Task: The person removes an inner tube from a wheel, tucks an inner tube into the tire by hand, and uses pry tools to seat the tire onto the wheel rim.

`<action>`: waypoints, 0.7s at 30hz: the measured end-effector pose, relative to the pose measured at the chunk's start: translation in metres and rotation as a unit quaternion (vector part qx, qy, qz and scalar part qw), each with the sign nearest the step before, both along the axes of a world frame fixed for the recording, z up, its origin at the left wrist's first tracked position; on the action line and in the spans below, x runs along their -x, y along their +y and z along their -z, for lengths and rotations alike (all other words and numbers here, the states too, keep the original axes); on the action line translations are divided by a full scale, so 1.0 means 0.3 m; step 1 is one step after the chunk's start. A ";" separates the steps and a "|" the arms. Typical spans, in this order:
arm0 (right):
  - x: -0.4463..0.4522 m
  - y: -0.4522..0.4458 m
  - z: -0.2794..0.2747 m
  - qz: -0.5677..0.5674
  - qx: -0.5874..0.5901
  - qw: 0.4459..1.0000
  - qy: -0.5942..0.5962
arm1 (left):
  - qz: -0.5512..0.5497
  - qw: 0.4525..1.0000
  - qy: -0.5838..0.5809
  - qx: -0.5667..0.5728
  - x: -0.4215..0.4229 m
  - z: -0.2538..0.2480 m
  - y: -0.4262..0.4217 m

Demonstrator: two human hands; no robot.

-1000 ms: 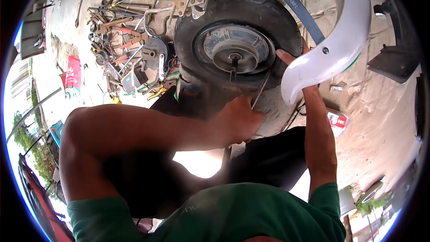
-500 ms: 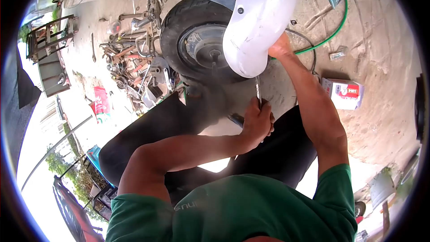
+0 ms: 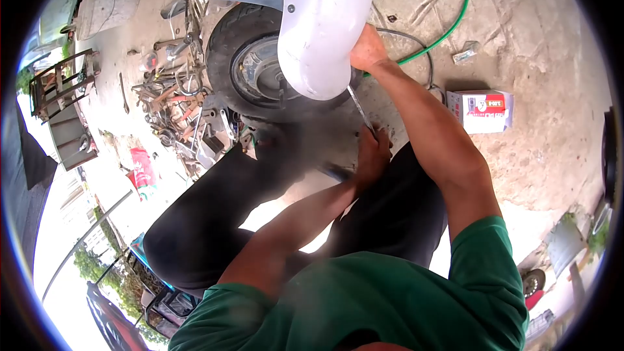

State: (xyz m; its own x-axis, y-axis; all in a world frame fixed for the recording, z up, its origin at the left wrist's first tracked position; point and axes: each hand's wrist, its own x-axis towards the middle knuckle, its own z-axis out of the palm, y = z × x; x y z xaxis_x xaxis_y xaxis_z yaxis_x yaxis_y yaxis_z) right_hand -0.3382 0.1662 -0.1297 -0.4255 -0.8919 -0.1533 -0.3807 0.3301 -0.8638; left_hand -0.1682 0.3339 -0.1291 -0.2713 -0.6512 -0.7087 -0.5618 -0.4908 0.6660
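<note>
A white curved fender (image 3: 322,32) with scuffs hangs in front of a black-tyred wheel (image 3: 221,58) at the upper middle. My left hand (image 3: 373,156) is closed around a slim metal rod-like tool (image 3: 361,109), whose upper end passes out of sight beneath the fender's lower edge. On the fender's right side, my right hand (image 3: 368,49) reaches behind it, and its fingers are hidden there. Between my knees and the wheel lies a dark, blurred object (image 3: 337,171) that I cannot make out.
Many metal parts and tools (image 3: 188,107) lie heaped left of the wheel. A green hose (image 3: 455,26) and a black cable (image 3: 429,65) run across the floor at right. Beside my right arm sits a white and red box (image 3: 480,110). A metal frame stand (image 3: 62,84) is far left.
The view has shifted, so the fender and wheel appear farther left. The rod now leans, its top toward the left. My left forearm is angled more steeply, with the elbow nearer my body.
</note>
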 end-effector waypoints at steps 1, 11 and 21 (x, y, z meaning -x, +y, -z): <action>-0.003 0.000 0.014 0.004 0.008 1.000 0.000 | 0.002 1.000 0.003 0.003 -0.002 0.009 0.000; 0.010 -0.138 0.226 -0.019 0.134 0.990 -0.032 | 0.077 0.988 -0.059 0.124 -0.014 0.096 -0.010; -0.024 -0.081 0.163 -0.267 0.261 0.514 -0.772 | 0.078 0.996 -0.024 0.023 -0.054 0.072 -0.031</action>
State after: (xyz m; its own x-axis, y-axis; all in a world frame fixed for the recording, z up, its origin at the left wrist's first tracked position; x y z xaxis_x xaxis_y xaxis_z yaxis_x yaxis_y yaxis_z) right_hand -0.3310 0.1418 -0.1786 0.1710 -0.9095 0.3790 0.9763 0.1045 -0.1897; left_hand -0.1521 0.3245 -0.1507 -0.3391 -0.6351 -0.6940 -0.6607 -0.3643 0.6563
